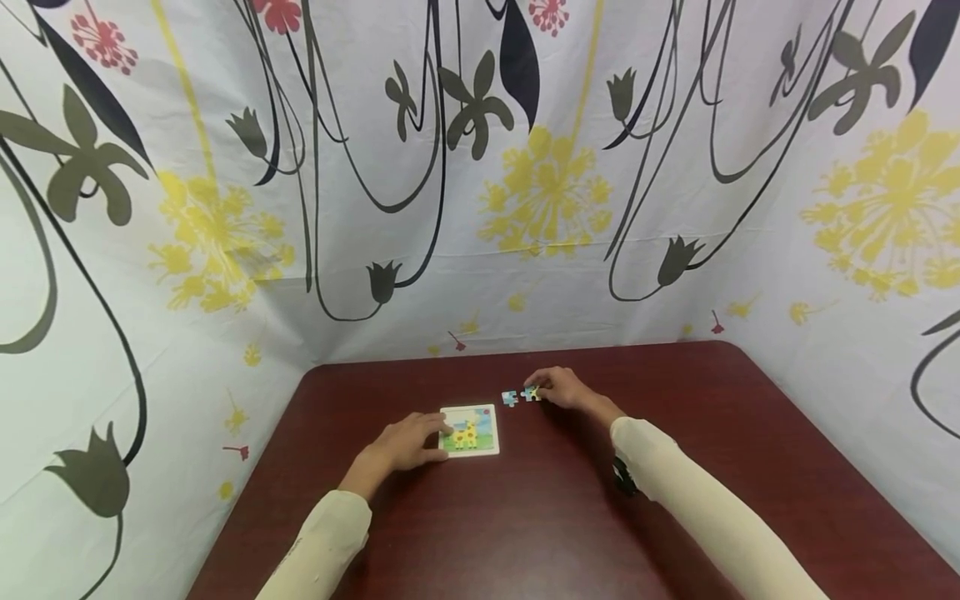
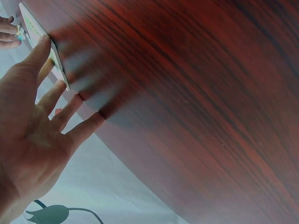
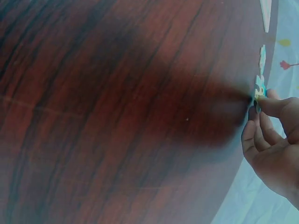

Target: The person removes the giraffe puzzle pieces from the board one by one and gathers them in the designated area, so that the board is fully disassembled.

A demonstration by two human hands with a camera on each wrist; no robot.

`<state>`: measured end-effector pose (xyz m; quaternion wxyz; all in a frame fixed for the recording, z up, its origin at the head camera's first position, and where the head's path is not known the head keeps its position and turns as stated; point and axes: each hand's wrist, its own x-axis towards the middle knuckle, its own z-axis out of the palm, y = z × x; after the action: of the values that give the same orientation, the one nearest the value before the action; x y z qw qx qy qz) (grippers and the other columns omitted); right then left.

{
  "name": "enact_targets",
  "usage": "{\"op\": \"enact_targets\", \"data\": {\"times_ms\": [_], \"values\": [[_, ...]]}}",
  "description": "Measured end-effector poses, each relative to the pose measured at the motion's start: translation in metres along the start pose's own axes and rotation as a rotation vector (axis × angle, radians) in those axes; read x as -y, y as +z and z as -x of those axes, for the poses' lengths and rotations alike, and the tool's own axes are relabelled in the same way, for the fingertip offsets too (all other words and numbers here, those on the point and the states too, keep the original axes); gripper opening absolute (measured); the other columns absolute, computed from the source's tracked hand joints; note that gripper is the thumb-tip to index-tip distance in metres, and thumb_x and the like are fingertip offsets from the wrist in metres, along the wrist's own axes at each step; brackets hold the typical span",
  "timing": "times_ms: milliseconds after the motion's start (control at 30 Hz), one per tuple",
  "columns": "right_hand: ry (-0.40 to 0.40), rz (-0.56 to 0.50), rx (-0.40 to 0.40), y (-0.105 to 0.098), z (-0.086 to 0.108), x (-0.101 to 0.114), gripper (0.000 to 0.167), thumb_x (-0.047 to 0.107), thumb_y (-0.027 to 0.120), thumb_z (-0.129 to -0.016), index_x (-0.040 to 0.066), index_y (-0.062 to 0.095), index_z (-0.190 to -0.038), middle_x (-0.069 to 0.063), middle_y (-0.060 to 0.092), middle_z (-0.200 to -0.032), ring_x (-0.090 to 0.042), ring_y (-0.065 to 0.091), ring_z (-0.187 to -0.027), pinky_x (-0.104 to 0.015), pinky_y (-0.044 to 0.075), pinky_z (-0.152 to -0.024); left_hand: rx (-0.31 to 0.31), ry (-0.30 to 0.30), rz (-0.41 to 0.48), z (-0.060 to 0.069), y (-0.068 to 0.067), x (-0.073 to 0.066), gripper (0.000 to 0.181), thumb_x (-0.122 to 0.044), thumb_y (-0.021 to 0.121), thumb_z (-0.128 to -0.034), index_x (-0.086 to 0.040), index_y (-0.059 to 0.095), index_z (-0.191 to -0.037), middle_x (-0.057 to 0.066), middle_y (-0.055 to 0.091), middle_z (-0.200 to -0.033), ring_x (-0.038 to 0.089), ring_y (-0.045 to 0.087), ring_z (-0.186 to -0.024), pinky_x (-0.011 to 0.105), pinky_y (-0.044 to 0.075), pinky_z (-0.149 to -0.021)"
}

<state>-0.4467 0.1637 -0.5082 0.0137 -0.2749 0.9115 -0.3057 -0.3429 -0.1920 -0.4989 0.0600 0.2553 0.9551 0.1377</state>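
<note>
A square puzzle board with a white rim and a giraffe picture lies on the table. My left hand rests at its left edge, fingers spread; in the left wrist view the thumb touches the board's edge and other fingertips meet the tabletop. Beyond the board's upper right corner, my right hand pinches a blue and yellow puzzle piece between thumb and fingers. The right wrist view shows this piece tilted up from the table. Just left of it lies a second, light blue puzzle piece.
The dark red wooden table has rounded far corners. A white cloth with flower prints hangs behind it and along both sides. A dark band sits at the right wrist.
</note>
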Motion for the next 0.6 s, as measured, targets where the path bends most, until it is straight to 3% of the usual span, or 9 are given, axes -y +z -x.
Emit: {"op": "enact_targets", "data": {"times_ms": [167, 600], "values": [[0.008, 0.017, -0.023, 0.0030, -0.0009, -0.0021, 0.023, -0.002, 0.063, -0.101, 0.002, 0.075, -0.119, -0.015, 0.074, -0.117, -0.023, 0.070, -0.088, -0.042, 0.057, -0.079, -0.003, -0.003, -0.001, -0.0010, 0.0003, 0.0000, 0.045, -0.039, 0.073, -0.0979, -0.023, 0.066, -0.139, 0.003, 0.047, -0.159, 0.033, 0.042, -0.146, 0.066, 0.041, -0.106], [0.001, 0.023, -0.024, 0.0082, -0.0034, 0.0006, 0.024, -0.005, 0.061, -0.100, 0.000, 0.076, -0.119, -0.015, 0.076, -0.112, -0.015, 0.066, -0.079, -0.036, 0.053, -0.072, -0.004, -0.002, 0.004, 0.0006, -0.0004, -0.0007, 0.045, -0.039, 0.074, -0.0973, -0.023, 0.066, -0.139, 0.004, 0.047, -0.159, 0.034, 0.043, -0.145, 0.066, 0.041, -0.105]]}}
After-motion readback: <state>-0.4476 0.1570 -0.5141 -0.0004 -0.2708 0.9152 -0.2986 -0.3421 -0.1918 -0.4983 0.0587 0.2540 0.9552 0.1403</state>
